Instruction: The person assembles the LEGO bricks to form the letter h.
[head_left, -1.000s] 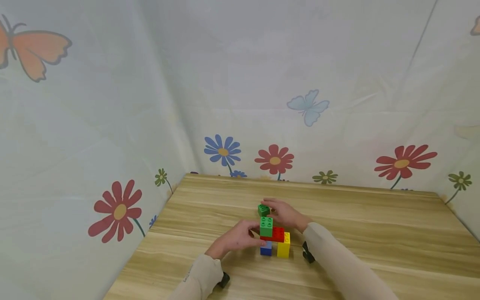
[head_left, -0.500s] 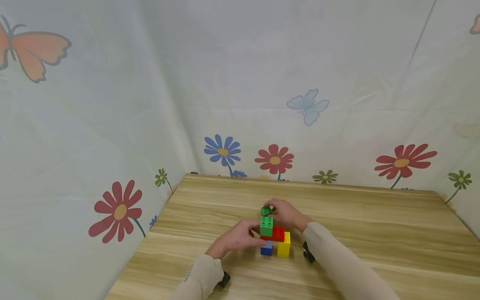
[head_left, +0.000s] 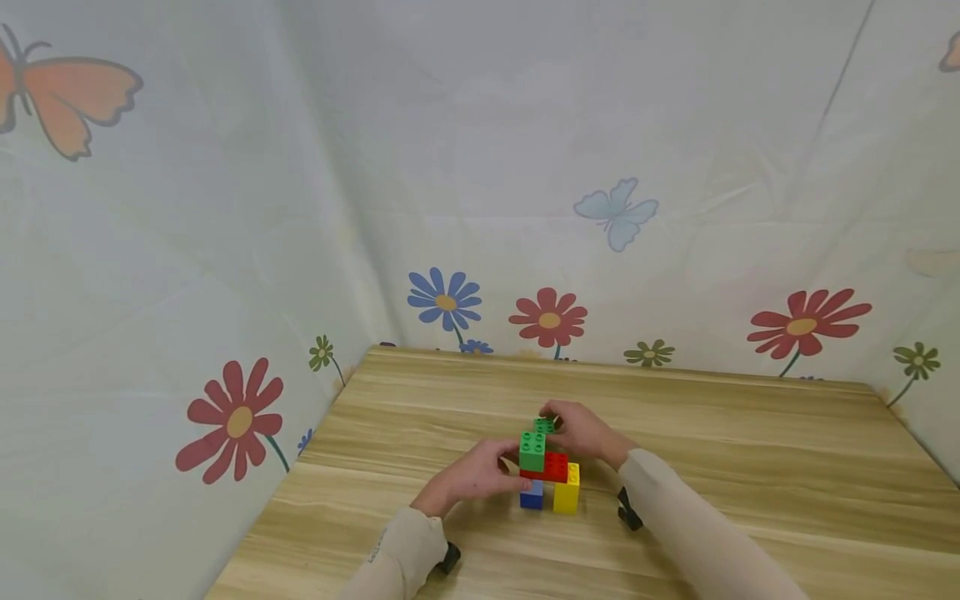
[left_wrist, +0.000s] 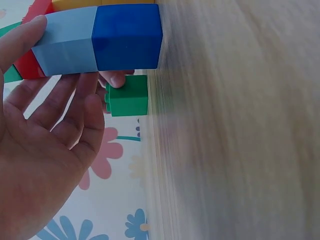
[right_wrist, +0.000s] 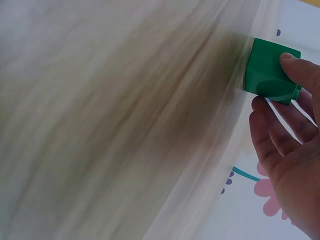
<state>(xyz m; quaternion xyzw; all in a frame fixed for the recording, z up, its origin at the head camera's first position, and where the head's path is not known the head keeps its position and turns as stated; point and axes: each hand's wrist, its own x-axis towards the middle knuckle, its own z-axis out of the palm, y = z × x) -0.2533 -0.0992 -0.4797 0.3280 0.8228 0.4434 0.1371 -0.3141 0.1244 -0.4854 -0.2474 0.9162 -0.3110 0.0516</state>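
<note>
My left hand [head_left: 474, 477] grips a small structure of toy building bricks from the left, its thumb at the red and light blue bricks. A bright green brick [head_left: 532, 451] tops the red brick [head_left: 556, 467]. Below the red one stand a light blue brick [left_wrist: 67, 41] on a dark blue brick [left_wrist: 128, 37], and a yellow column [head_left: 566, 493] on the right. Just behind the structure, my right hand [head_left: 583, 429] pinches a separate green brick [right_wrist: 270, 72] between thumb and fingers. In the right wrist view this brick's base is at the tabletop.
The wood-grain table [head_left: 735, 467] reaches back to a hanging cloth [head_left: 480, 167] printed with flowers and butterflies. More of that cloth runs along the left side. Dark wrist straps [head_left: 448, 558] show at both sleeves.
My right hand's fingers have closed on the separate green brick, which has turned and moved to the right. The left hand and the structure have stayed in place.
</note>
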